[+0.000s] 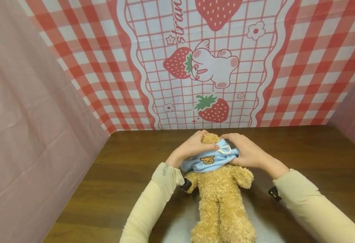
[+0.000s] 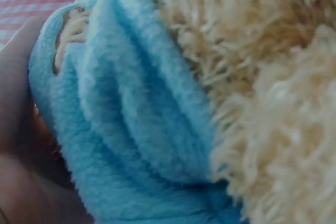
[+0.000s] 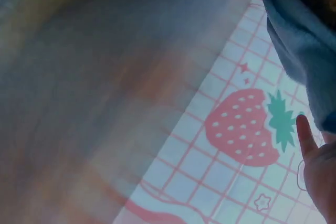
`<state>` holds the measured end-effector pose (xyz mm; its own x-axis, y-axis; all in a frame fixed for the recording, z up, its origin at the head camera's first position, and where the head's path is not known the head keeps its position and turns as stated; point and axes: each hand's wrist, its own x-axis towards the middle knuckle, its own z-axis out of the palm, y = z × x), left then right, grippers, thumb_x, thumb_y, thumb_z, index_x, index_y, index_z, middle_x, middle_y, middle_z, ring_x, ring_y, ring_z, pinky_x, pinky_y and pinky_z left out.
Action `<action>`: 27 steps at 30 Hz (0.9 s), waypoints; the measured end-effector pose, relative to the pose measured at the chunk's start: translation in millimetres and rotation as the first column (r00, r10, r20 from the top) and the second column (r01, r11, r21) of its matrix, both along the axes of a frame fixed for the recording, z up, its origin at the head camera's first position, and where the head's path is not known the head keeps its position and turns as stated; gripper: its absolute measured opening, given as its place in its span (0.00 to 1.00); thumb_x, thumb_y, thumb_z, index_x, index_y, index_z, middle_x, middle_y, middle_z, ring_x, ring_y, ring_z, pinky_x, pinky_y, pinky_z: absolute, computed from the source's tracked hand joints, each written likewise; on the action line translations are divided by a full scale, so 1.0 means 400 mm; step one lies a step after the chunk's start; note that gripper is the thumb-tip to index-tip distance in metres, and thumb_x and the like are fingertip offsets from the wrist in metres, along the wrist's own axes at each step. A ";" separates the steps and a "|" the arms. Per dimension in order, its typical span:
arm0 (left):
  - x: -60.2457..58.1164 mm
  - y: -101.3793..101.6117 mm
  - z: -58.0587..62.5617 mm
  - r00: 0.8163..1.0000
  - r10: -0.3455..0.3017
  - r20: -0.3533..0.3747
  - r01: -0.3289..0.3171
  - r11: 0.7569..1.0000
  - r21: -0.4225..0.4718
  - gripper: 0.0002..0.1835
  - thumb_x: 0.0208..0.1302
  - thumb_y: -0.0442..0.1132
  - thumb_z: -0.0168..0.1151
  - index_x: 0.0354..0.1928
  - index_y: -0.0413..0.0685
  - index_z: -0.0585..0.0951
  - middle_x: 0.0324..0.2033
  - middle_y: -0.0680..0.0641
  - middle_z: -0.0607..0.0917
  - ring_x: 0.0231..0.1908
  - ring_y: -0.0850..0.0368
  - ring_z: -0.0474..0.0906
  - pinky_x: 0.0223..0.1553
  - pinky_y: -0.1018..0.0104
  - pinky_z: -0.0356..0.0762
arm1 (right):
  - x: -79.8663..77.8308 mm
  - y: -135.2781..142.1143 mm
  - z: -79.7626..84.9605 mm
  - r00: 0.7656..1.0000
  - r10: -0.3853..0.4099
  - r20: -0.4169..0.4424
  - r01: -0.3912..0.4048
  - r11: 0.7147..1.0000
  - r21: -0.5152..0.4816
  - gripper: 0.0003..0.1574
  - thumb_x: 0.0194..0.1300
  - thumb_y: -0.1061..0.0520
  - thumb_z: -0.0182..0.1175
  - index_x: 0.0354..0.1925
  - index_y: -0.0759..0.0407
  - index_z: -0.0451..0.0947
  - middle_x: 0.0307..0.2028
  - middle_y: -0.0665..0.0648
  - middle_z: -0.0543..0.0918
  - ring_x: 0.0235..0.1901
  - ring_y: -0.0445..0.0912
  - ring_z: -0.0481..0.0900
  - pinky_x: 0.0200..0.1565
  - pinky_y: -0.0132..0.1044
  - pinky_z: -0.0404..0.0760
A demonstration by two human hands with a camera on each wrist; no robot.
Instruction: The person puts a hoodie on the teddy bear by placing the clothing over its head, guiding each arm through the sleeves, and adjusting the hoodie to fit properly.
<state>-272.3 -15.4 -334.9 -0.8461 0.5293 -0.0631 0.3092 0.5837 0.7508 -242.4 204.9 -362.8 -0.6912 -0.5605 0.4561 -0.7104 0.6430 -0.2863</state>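
Observation:
A tan teddy bear point(image 1: 218, 189) lies on its back, with a light blue hoodie point(image 1: 200, 164) bunched over its face and neck. The hoodie carries a brown bear patch and a white drawstring loop. My left hand point(image 1: 194, 146) holds the cloth at the left of the bear's head, thumb laid over the front. On the other side, my right hand point(image 1: 248, 152) grips the hoodie's right edge. Close up in the left wrist view, blue folds point(image 2: 131, 119) lie against curly fur. The right wrist view catches only part of the right hand point(image 3: 320, 174) beside the cloth.
Under the bear is a brown wooden table point(image 1: 119, 189), with a pale grey sheet point(image 1: 180, 222) beneath its legs. A red-checked strawberry cloth point(image 1: 104, 67) hangs at the back. Pink curtains point(image 1: 28, 135) close off both sides.

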 end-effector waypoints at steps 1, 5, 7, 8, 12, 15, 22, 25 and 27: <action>0.002 0.001 0.000 1.000 -0.002 -0.013 0.002 1.000 -0.004 0.38 0.52 0.61 0.60 0.62 0.51 0.63 0.57 0.49 0.67 0.45 0.57 0.70 0.45 0.63 0.70 | 0.000 0.003 -0.005 1.000 0.010 -0.027 -0.010 1.000 -0.015 0.45 0.39 0.52 0.71 0.56 0.59 0.65 0.50 0.57 0.73 0.48 0.50 0.71 0.47 0.48 0.70; 0.001 0.002 0.000 0.997 -0.045 -0.055 0.046 0.999 0.013 0.31 0.53 0.59 0.61 0.57 0.54 0.68 0.50 0.51 0.68 0.41 0.57 0.70 0.41 0.65 0.72 | 0.000 0.005 -0.009 0.989 0.082 -0.124 -0.094 0.991 -0.092 0.40 0.36 0.54 0.72 0.51 0.58 0.70 0.54 0.58 0.71 0.54 0.52 0.69 0.50 0.40 0.71; 0.000 0.002 -0.001 0.994 -0.082 -0.065 0.085 0.996 0.037 0.27 0.53 0.57 0.61 0.53 0.56 0.69 0.47 0.52 0.69 0.40 0.57 0.70 0.40 0.66 0.72 | 0.002 0.005 -0.006 0.981 0.098 -0.165 -0.117 0.987 -0.108 0.36 0.37 0.52 0.73 0.47 0.57 0.72 0.54 0.58 0.72 0.55 0.52 0.70 0.51 0.34 0.71; -0.001 0.002 -0.003 0.992 -0.102 -0.068 0.106 0.993 0.053 0.25 0.54 0.56 0.62 0.51 0.57 0.70 0.45 0.53 0.69 0.38 0.57 0.70 0.39 0.67 0.71 | 0.002 0.006 -0.005 0.975 0.109 -0.194 -0.133 0.985 -0.114 0.34 0.39 0.48 0.73 0.44 0.57 0.73 0.53 0.57 0.74 0.54 0.52 0.72 0.50 0.31 0.71; 0.005 0.004 -0.014 0.987 -0.151 -0.055 0.155 0.984 0.087 0.22 0.54 0.53 0.61 0.50 0.58 0.70 0.46 0.54 0.69 0.39 0.59 0.69 0.40 0.68 0.70 | 0.005 0.007 -0.018 0.951 0.126 -0.282 -0.166 0.978 -0.123 0.29 0.50 0.35 0.62 0.39 0.57 0.76 0.42 0.55 0.81 0.40 0.45 0.79 0.40 0.26 0.74; 0.011 0.011 -0.021 0.986 -0.150 -0.072 0.156 0.984 0.085 0.23 0.54 0.52 0.61 0.50 0.54 0.70 0.48 0.52 0.70 0.41 0.58 0.70 0.42 0.68 0.71 | 0.006 0.004 -0.035 0.934 0.108 -0.340 -0.166 0.975 -0.147 0.30 0.54 0.33 0.54 0.36 0.58 0.78 0.33 0.53 0.82 0.29 0.41 0.77 0.32 0.28 0.73; 0.021 0.028 -0.031 0.993 -0.033 -0.116 0.041 0.997 0.063 0.29 0.53 0.54 0.60 0.56 0.51 0.70 0.59 0.48 0.68 0.52 0.53 0.70 0.50 0.61 0.70 | 0.006 0.001 -0.063 0.936 -0.001 -0.353 -0.082 0.972 -0.219 0.14 0.51 0.45 0.62 0.23 0.52 0.72 0.18 0.43 0.71 0.18 0.32 0.62 0.21 0.24 0.64; 0.024 0.033 -0.032 0.982 -0.007 -0.191 0.024 0.996 0.090 0.22 0.52 0.53 0.61 0.47 0.53 0.74 0.47 0.51 0.74 0.40 0.56 0.73 0.40 0.65 0.73 | 0.008 0.000 -0.069 0.945 -0.060 -0.321 -0.012 0.975 -0.220 0.12 0.39 0.57 0.64 0.20 0.49 0.69 0.15 0.40 0.65 0.17 0.31 0.57 0.20 0.23 0.59; 0.026 0.036 -0.031 0.967 0.000 -0.255 0.027 0.995 0.100 0.18 0.51 0.52 0.61 0.43 0.54 0.75 0.38 0.53 0.74 0.31 0.57 0.71 0.31 0.68 0.72 | 0.011 -0.001 -0.073 0.950 -0.098 -0.296 0.032 0.975 -0.221 0.14 0.36 0.61 0.65 0.20 0.50 0.68 0.14 0.40 0.64 0.16 0.31 0.56 0.19 0.24 0.58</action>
<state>-262.0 -1.1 -347.1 -0.8200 0.5331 0.2081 0.5050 0.5028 0.7016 -237.9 204.3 -391.9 -0.5333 -0.3874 0.7520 -0.7433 0.6389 -0.1981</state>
